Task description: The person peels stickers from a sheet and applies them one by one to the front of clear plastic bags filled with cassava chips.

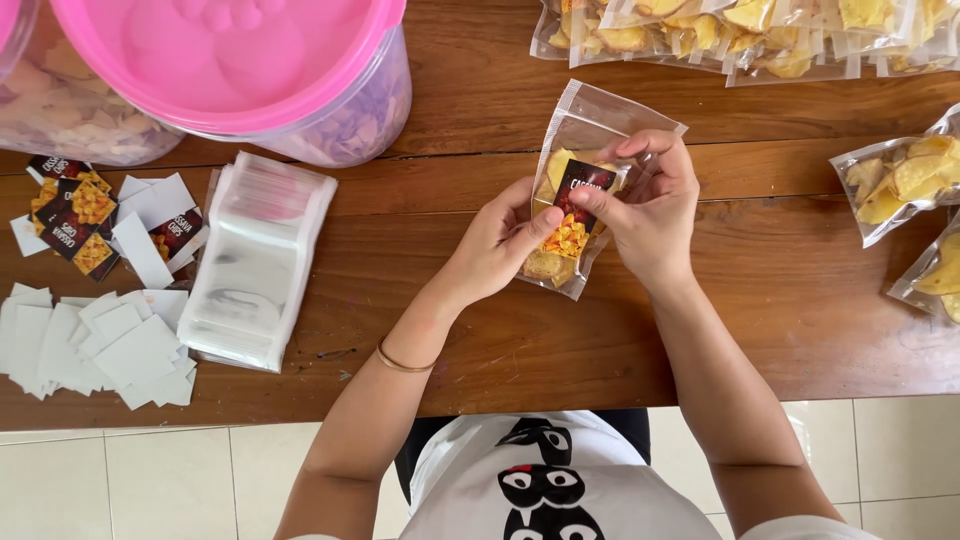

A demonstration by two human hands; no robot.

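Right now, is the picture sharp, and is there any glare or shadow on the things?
Head view: even, soft light and sharp focus; mild glare on the clear pouch held by both hands and on the stack of empty bags; faint shadows under the hands; the pink lid looks slightly overexposed.

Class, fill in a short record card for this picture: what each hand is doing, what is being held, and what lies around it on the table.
Left hand: holds the pouch's side
Right hand: presses a dark label onto the pouch
Pouch: clear, holds yellow chips
Left of hands: stack of empty pouches, loose labels
Far edge: pink-lidded tub, filled chip bags
Surface: wooden table
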